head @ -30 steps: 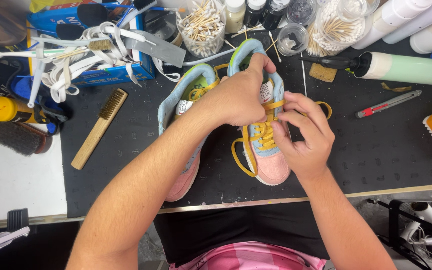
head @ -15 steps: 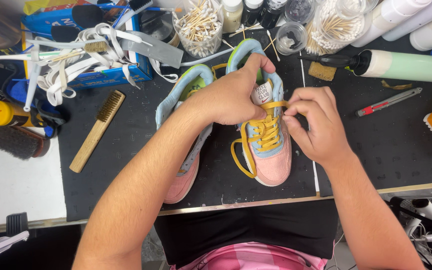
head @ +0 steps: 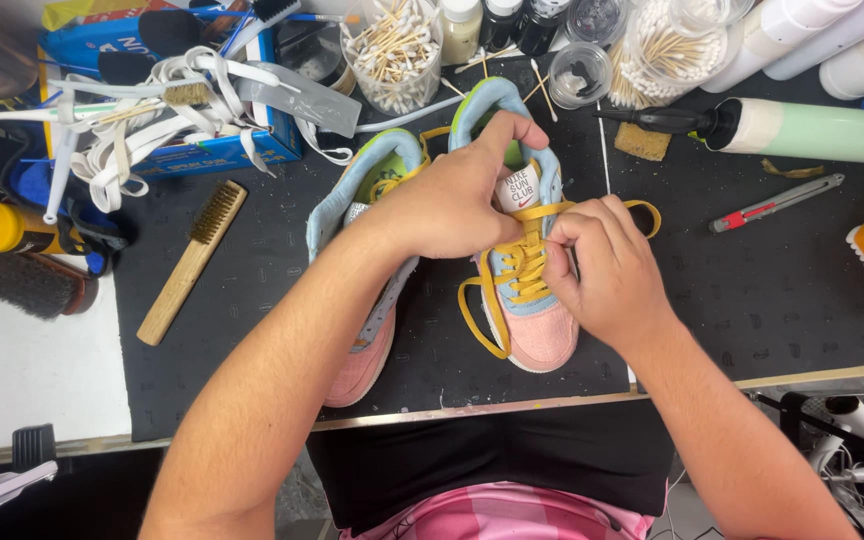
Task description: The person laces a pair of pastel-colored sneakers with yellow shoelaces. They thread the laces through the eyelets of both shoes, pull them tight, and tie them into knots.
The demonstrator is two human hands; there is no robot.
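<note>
- While the left hand (head: 452, 205) grips the pink sneaker (head: 532, 300) at its collar, fingers closed round the tongue.
- Right hand (head: 607, 265) pinches the yellow lace (head: 522, 262), apparently near the top eyelets.
- Second sneaker (head: 367, 270) lies just beside, on the desk (head: 752, 290).

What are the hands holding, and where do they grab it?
The left hand grips the pink and blue sneaker at its collar, by the tongue. The right hand pinches its yellow lace near the top eyelets.

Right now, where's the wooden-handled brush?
In the head view, the wooden-handled brush lies diagonally on the black mat, left of the two sneakers, just below the blue box piled with white laces, untouched by either hand.
</note>
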